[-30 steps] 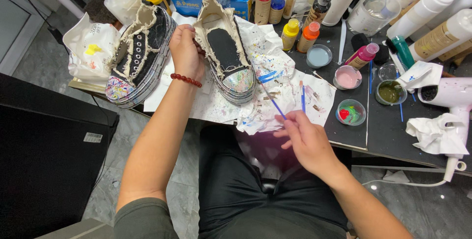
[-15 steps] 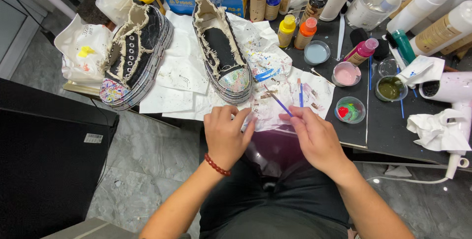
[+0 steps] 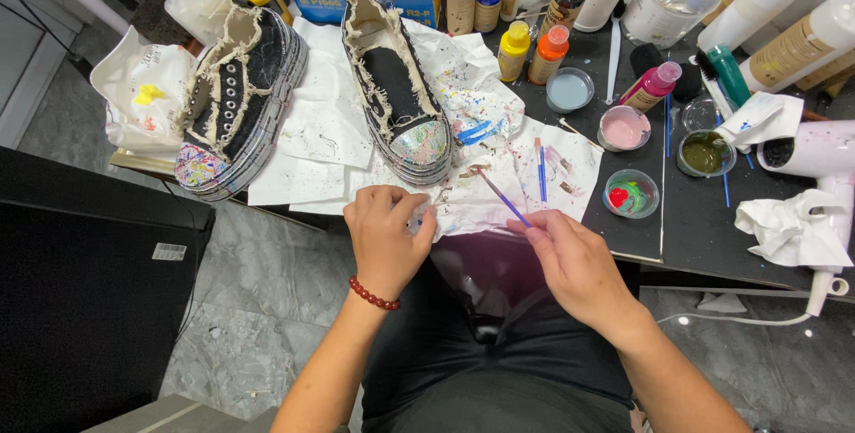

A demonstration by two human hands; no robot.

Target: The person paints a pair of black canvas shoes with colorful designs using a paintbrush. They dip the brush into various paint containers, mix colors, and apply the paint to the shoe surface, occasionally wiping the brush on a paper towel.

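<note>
Far left: black shoe (image 3: 233,99) on its side, second shoe (image 3: 398,94) right of it, both on stained paper sheets (image 3: 499,166) on the worktop (image 3: 704,210). Left hand (image 3: 385,239) is curled, pinching the near edge of the paper. Right hand (image 3: 577,264) grips a thin blue paintbrush (image 3: 504,200) low on the handle, bristles over the paper. Brush looks light, stiff, slim, likely slick with paint: hold mid-handle, pencil grip. Paint cups (image 3: 631,193) right.
</note>
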